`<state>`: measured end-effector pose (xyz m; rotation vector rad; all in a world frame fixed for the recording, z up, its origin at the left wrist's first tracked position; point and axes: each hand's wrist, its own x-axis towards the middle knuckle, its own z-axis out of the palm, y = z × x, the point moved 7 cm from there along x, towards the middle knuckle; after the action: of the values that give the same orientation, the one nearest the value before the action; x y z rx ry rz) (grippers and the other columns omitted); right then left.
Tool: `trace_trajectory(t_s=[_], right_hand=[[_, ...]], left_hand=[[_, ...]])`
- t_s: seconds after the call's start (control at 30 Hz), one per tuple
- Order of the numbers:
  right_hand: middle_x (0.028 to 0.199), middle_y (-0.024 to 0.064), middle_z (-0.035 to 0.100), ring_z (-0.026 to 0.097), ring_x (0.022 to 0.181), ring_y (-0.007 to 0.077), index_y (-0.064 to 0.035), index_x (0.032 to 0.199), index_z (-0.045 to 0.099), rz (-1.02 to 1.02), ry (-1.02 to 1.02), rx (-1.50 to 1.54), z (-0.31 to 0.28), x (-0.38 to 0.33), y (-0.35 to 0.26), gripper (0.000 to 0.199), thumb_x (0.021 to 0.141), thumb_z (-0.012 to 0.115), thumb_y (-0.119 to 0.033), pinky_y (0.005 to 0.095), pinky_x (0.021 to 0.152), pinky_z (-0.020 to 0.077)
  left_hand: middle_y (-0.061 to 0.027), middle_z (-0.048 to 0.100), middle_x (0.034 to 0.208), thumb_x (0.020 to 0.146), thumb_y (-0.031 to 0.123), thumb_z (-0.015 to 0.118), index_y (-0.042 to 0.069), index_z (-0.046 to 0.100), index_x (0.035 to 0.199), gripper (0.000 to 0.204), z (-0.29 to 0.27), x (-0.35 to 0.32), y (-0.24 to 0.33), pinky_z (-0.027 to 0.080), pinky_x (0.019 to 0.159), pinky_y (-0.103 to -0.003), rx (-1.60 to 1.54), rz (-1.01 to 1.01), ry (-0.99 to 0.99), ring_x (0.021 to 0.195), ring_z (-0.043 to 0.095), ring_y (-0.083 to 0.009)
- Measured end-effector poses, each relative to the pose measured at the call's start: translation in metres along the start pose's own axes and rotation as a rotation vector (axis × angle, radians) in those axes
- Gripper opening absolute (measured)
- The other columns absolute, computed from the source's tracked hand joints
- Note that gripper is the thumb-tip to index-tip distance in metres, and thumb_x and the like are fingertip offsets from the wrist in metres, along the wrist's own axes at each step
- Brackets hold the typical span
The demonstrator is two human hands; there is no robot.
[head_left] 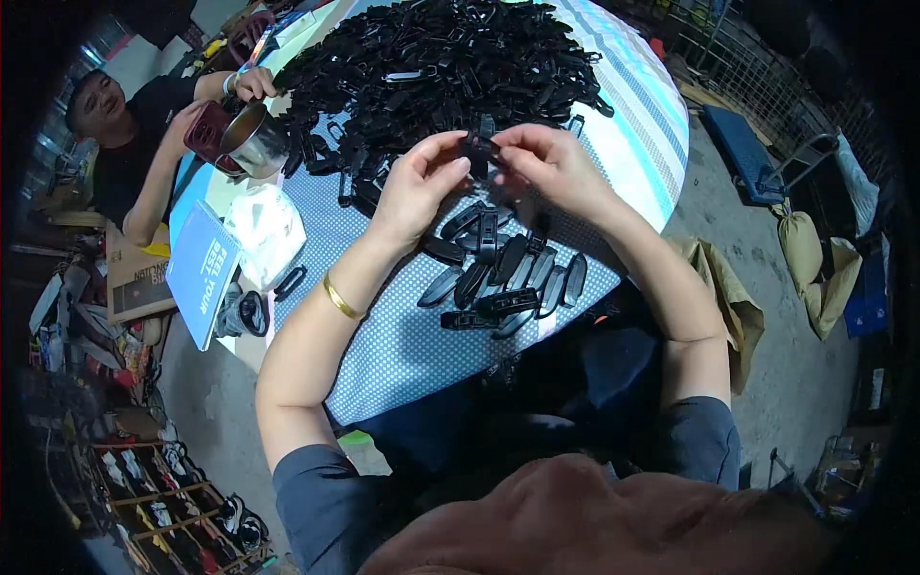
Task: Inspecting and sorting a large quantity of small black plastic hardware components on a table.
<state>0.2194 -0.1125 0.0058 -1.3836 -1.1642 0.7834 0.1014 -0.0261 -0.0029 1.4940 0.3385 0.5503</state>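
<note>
Both my hands are raised over the table, close together in front of a big heap of small black plastic parts (pixel 441 72). My left hand (pixel 422 182) pinches a small black plastic piece (pixel 479 149) between thumb and fingertips. From the other side, my right hand (pixel 556 168) has its thumb and fingers closed at the same piece. Its exact kind is hard to make out, being small and partly behind the fingers. Below my hands lies a smaller loose pile of long, rounded black plastic pieces (pixel 489 249), some showing frames and slots.
At the left, another person (pixel 134 125) holds a shiny metal cup (pixel 257 142) and a dark red container (pixel 203 132). A white plastic bag (pixel 266 230) and a blue notebook (pixel 203 273) lie at the table's left edge. A blue platform trolley (pixel 738 153) stands beyond the table's right side.
</note>
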Motion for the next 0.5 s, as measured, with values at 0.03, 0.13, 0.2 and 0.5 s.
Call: trace_trajectory(t_s=[0.03, 0.13, 0.2, 0.5], right_hand=[[0.08, 0.0041, 0.062, 0.061, 0.067, 0.0081, 0.0014, 0.106, 0.057, -0.001, 0.0, 0.0, 0.002, 0.0, 0.0, 0.022, 0.091, 0.049, -0.013, 0.0202, 0.061, 0.0506], [0.072, 0.0051, 0.064, 0.061, 0.06, 0.0089, 0.0033, 0.1, 0.058, 0.039, -0.007, 0.101, 0.006, -0.001, 0.005, 0.023, 0.088, 0.056, -0.017, 0.0213, 0.055, 0.05], [0.075, 0.0053, 0.064, 0.061, 0.061, 0.0089, 0.0029, 0.099, 0.059, 0.042, -0.004, 0.105, 0.005, -0.001, 0.005, 0.023, 0.088, 0.057, -0.016, 0.0211, 0.055, 0.0499], [0.091, 0.0055, 0.059, 0.061, 0.071, 0.0092, 0.0015, 0.101, 0.057, -0.266, 0.171, -0.29, 0.009, -0.007, -0.017, 0.025, 0.082, 0.065, -0.014, 0.021, 0.057, 0.049]], left_hand=[[-0.0054, 0.059, 0.103, 0.087, 0.008, 0.056, -0.001, 0.05, 0.119, 0.033, 0.0, 0.0, 0.001, 0.048, 0.08, -0.025, 0.001, 0.001, 0.0, 0.087, 0.058, -0.0114], [-0.0055, 0.059, 0.104, 0.087, 0.007, 0.056, 0.0, 0.05, 0.122, 0.036, -0.001, -0.001, 0.004, 0.048, 0.081, -0.026, -0.012, 0.04, -0.02, 0.087, 0.057, -0.0109], [-0.0049, 0.062, 0.1, 0.085, 0.004, 0.057, 0.001, 0.053, 0.12, 0.035, -0.003, -0.001, 0.004, 0.047, 0.078, -0.022, -0.009, 0.068, 0.012, 0.083, 0.057, -0.0085], [-0.008, 0.062, 0.103, 0.088, 0.008, 0.057, -0.001, 0.056, 0.116, 0.029, 0.001, -0.006, 0.005, 0.048, 0.078, -0.022, -0.237, 0.036, 0.082, 0.087, 0.058, -0.0102]])
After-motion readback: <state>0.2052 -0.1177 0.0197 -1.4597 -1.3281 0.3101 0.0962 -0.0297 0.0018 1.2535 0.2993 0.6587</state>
